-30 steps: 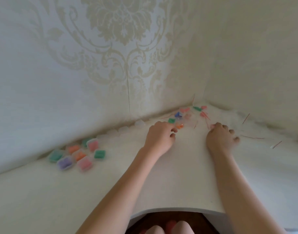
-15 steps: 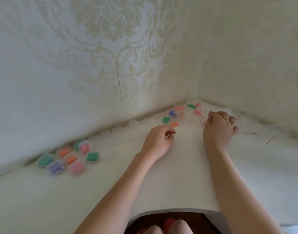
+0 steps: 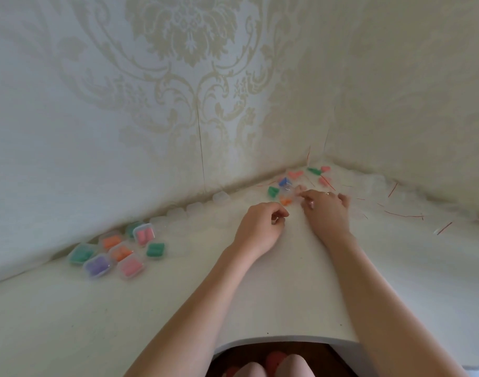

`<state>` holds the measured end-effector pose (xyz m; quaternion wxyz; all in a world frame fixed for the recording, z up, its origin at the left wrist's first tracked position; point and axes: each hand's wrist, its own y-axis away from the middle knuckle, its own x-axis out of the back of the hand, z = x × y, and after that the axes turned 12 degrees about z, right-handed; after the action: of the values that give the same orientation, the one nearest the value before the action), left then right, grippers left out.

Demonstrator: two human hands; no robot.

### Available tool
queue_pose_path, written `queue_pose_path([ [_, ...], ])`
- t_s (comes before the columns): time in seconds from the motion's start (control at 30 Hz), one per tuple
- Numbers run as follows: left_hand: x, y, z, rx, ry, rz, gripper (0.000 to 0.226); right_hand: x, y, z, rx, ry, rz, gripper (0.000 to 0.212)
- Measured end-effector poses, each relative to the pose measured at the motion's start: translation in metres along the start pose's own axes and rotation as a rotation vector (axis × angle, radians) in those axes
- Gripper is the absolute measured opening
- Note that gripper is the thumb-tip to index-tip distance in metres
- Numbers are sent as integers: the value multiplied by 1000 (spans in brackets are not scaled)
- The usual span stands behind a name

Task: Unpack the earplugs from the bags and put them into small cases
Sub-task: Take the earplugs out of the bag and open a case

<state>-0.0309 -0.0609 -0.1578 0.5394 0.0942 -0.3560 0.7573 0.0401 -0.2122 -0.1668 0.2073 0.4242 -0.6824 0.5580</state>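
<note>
Small clear bags of coloured earplugs [image 3: 284,186] lie in the table's far corner: green, blue, orange and pink ones. My right hand [image 3: 326,210] reaches into this pile from the right, and its thumb and fingertips pinch a clear bag with orange earplugs [image 3: 285,200]. My left hand [image 3: 260,227] rests on the white table [image 3: 178,308] just in front of the pile, fingers curled with nothing visible in them. Several closed small cases [image 3: 113,251] holding green, orange, pink and purple earplugs are clustered at the left by the wall.
Empty clear cases [image 3: 194,208] stand in a row along the base of the left wall. Thin red strips [image 3: 401,214] and crumpled clear wrappers [image 3: 382,186] are scattered at the right by the other wall. The table's near edge has a curved cutout [image 3: 273,340].
My right hand has moved left into the bag pile and now pinches a bag. My left hand has pulled back a little from the pile toward me.
</note>
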Motion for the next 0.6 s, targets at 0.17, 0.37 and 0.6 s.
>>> queue_pose_path([
  [0.17,-2,-5,-3,71,112,75,17,8,0,-7,-99,-186,311,22],
  [0.37,3,-12,2,363,449,119,29,22,-2,-22,-290,-738,473,13],
  [0.6,8,-15,8,658,899,22,33,25,0,-33,-511,-1315,-44,25],
])
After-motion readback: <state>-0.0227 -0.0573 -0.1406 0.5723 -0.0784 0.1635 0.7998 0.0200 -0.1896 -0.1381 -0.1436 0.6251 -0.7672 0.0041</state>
